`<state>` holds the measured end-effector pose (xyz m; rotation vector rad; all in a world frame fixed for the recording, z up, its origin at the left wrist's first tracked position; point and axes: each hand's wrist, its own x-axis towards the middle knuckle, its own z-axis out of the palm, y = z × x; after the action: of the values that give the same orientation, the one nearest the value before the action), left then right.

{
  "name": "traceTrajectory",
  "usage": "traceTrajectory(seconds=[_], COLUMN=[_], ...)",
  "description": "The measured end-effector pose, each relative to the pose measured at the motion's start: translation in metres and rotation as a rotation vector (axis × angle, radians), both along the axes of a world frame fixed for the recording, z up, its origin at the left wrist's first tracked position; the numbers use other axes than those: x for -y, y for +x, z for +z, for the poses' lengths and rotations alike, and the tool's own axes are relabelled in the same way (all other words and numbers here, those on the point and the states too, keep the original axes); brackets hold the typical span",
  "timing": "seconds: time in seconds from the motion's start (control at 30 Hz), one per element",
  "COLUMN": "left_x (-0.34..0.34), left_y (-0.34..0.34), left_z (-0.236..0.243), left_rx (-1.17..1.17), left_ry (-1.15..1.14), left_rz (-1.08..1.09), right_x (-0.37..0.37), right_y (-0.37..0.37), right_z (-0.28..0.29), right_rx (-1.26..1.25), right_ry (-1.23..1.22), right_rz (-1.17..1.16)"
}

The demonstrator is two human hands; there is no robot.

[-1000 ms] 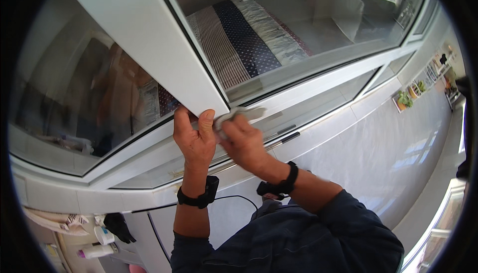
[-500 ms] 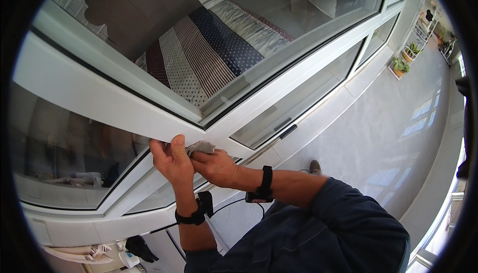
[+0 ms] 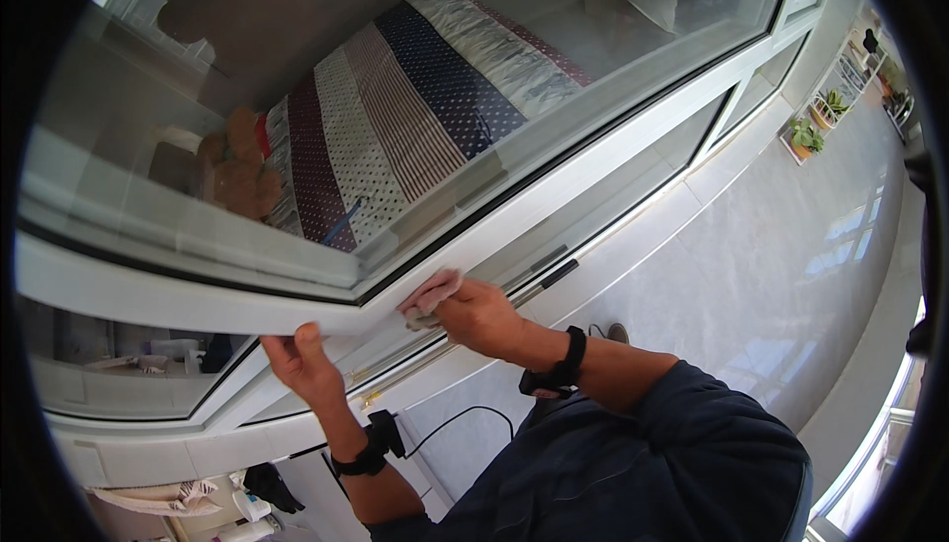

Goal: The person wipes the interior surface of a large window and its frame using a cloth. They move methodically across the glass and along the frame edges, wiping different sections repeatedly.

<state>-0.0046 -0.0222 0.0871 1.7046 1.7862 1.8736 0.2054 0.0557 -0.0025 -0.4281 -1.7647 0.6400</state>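
A white-framed window sash point(image 3: 208, 292) stands swung out from its frame, its corner pointing toward me. At its lower edge, my left hand point(image 3: 304, 372) grips the frame with thumb and fingers; the fingertips are partly hidden. My right hand point(image 3: 482, 322) holds a crumpled pinkish-grey cloth point(image 3: 431, 295) against the white frame, just right of the sash corner. The two hands are apart. Dark straps with small devices circle both wrists.
Behind the glass lie a patterned patchwork cover point(image 3: 395, 107) and a brown plush toy point(image 3: 242, 171). A dark-ended pole point(image 3: 560, 273) lies along the tiled ledge. A black cable point(image 3: 465, 409) loops below my hands. Potted plants point(image 3: 806, 135) stand on the right.
The sash has swung farther toward me, its corner shifting down and left. My left hand has moved down-left with it. My right hand has moved right with the cloth, away from the left.
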Motion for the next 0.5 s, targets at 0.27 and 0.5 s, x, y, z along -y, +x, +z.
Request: traceTrajectory(seconds=[0.27,0.5], left_x=[0.006,0.014], left_y=[-0.016,-0.023], left_z=[-0.015,-0.023], left_rx=[0.074,0.187], left_ry=[-0.028,-0.037], left_rz=[0.138,0.167], right_x=[-0.069,-0.187], right_y=[0.152,0.346], right_z=[-0.022,-0.036], right_rx=[0.036,-0.042], right_ry=[-0.188,-0.215], right_rz=[-0.571,-0.957])
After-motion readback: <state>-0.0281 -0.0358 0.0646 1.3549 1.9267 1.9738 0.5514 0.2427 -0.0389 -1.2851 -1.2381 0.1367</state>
